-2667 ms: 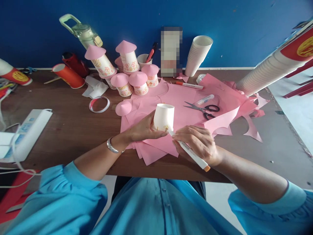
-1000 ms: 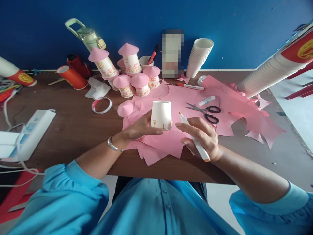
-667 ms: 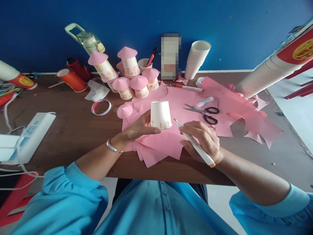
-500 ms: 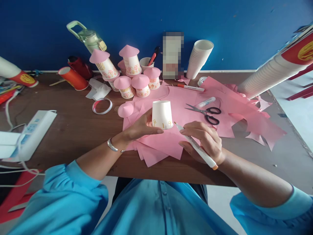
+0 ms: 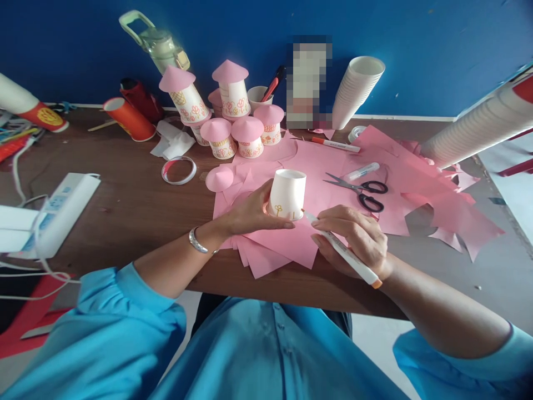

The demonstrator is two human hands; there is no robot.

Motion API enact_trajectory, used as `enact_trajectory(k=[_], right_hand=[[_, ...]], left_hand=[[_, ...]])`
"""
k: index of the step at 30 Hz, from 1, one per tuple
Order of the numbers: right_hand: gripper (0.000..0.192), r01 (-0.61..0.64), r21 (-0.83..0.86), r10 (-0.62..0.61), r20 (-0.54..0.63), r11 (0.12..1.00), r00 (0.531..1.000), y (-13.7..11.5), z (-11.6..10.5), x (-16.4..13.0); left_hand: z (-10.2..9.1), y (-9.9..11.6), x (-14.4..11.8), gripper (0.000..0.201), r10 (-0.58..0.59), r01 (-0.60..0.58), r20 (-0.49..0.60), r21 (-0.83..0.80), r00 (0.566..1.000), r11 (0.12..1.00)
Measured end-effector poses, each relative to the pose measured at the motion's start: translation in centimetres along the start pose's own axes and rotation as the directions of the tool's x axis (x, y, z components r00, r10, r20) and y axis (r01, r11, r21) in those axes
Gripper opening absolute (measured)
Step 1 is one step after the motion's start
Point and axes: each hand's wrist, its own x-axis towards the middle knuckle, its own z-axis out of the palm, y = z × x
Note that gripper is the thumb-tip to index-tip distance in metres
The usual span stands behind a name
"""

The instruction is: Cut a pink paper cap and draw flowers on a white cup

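Observation:
My left hand (image 5: 254,211) is closed around a white paper cup (image 5: 288,191), which is upside down and slightly tilted above the pink paper sheets (image 5: 287,250). Small yellow-brown flower and stem marks run along the cup's rim end. In my right hand (image 5: 353,239) is a white marker (image 5: 347,256) with an orange end cap, its tip at the cup's lower right edge. Past the cup stand several decorated cups with pink cone roofs (image 5: 247,129). One loose pink cone (image 5: 219,178) lies on the paper to the left.
Scissors (image 5: 360,190) and a glue tube (image 5: 362,171) lie on pink paper at right, with another marker (image 5: 335,145) behind. A tape roll (image 5: 179,170) lies left. Cup stacks (image 5: 358,91) stand at back and right. A power strip (image 5: 64,214) with cables sits far left.
The cup has turned in my left hand, so its drawn flowers have shifted and a flower now faces me. The marker tip has come up against the cup. The whole view has shifted a little.

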Motion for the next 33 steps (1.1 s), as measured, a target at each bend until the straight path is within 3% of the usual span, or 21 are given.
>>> enact_trajectory(k=[11,15,18,26,33], right_hand=[[0.031,0.024,-0.013,-0.024,0.006,1.0,1.0,0.2,0.0,-0.2],[0.034,0.024,0.004,-0.024,0.022,1.0,0.999,0.2,0.0,-0.2],[0.034,0.021,0.006,-0.022,0.03,1.0,0.999,0.2,0.0,-0.3],[0.027,0.021,0.001,-0.021,0.044,1.0,0.999,0.3,0.0,-0.5],[0.026,-0.022,-0.04,0.024,0.048,0.999,0.999,0.8,0.3,-1.0]], left_hand=[[-0.4,-0.9,0.1,0.087,-0.012,0.012,-0.038,-0.01,0.999,1.0],[-0.4,-0.7,0.1,0.089,-0.004,0.001,-0.032,-0.068,0.999,0.998],[-0.5,-0.6,0.1,0.092,-0.008,0.007,-0.015,-0.025,1.0,1.0],[-1.1,-2.0,0.0,0.094,0.007,-0.007,-0.007,-0.061,1.0,0.998],[-0.9,-0.9,0.1,0.094,0.012,-0.004,0.046,-0.154,0.999,0.988]])
